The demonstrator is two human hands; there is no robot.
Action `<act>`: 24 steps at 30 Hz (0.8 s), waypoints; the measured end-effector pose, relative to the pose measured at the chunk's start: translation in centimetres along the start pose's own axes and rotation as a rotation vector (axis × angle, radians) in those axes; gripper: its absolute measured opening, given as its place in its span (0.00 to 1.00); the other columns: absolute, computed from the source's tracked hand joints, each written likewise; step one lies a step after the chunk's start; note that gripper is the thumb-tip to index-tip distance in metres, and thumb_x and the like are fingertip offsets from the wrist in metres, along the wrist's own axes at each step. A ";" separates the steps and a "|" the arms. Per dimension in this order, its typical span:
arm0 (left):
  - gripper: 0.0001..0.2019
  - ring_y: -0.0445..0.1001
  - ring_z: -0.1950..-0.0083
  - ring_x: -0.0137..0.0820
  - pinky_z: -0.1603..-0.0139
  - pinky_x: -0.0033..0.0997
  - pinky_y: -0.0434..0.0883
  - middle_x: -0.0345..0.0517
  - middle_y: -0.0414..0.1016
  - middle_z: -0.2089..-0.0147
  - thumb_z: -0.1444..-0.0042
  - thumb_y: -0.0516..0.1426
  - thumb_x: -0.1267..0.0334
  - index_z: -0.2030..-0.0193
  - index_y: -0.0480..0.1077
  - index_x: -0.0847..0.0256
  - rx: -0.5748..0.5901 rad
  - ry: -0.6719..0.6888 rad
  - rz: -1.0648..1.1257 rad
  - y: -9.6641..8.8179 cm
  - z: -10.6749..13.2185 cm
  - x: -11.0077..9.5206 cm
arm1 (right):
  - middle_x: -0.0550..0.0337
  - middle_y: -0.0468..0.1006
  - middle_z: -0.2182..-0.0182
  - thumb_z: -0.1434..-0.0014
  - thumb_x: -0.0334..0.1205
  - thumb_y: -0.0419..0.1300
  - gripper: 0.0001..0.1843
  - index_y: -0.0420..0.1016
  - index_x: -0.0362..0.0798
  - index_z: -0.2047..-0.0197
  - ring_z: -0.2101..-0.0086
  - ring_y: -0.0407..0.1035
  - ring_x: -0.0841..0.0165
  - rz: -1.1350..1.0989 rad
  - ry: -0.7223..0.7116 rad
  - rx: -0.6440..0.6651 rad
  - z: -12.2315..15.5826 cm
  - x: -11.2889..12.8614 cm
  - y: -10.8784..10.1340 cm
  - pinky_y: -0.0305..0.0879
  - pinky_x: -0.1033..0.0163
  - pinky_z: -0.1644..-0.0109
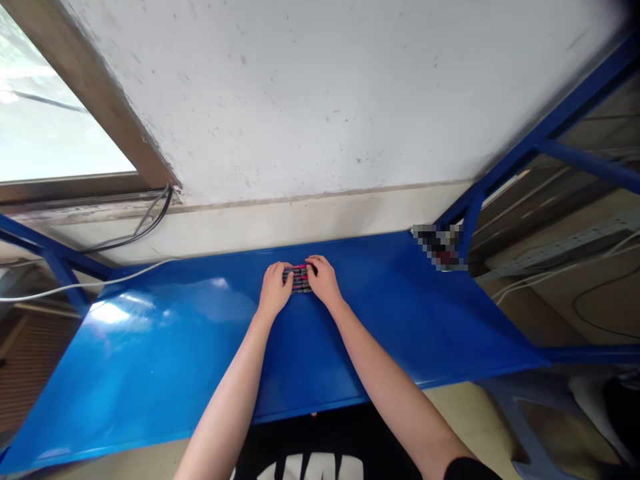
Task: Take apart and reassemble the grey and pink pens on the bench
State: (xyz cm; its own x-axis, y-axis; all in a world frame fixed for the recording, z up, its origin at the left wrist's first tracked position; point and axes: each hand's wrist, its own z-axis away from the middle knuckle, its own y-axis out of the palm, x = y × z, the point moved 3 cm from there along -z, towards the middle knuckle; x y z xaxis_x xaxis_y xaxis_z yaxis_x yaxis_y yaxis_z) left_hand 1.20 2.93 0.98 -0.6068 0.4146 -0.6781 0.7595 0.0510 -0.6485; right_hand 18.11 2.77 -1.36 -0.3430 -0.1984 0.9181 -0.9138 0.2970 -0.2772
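Observation:
A small row of dark pens [301,281], some with pink or red parts, lies side by side on the blue tabletop [200,373]. My left hand [275,288] closes on the row's left end, with the thumb at its near side and the fingers curled round the far side. At the right end, my right hand [325,280] holds the row in the same way. Both hands rest at the middle of the table, towards the back. The fingers hide the outer ends of the pens, and their exact kind is too small to make out.
Behind the table stands a stained white wall [320,107]. A blurred-out item [443,247] sits at the back right corner. Blue metal frame bars [535,147] rise at both sides. A white cable [115,280] crosses the back left corner, below a window [60,120].

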 end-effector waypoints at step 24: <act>0.07 0.70 0.31 0.43 0.28 0.50 0.62 0.55 0.75 0.36 0.36 0.54 0.61 0.57 0.73 0.59 -0.182 -0.406 0.724 -1.4 0.5 -0.5 | 0.52 0.84 0.47 0.35 0.61 0.58 0.23 0.83 0.50 0.61 0.37 0.70 0.58 -0.905 0.490 -0.104 0.1 0.3 -1.5 0.56 0.51 0.27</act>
State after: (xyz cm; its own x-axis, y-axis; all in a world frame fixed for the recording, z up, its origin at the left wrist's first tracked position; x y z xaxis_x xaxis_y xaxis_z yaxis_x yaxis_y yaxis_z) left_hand 0.30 2.23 2.09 0.0331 0.0448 -0.9984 0.9977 0.0581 0.0357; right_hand 19.30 2.17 -0.66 0.6106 0.0075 0.7919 -0.7545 0.3094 0.5789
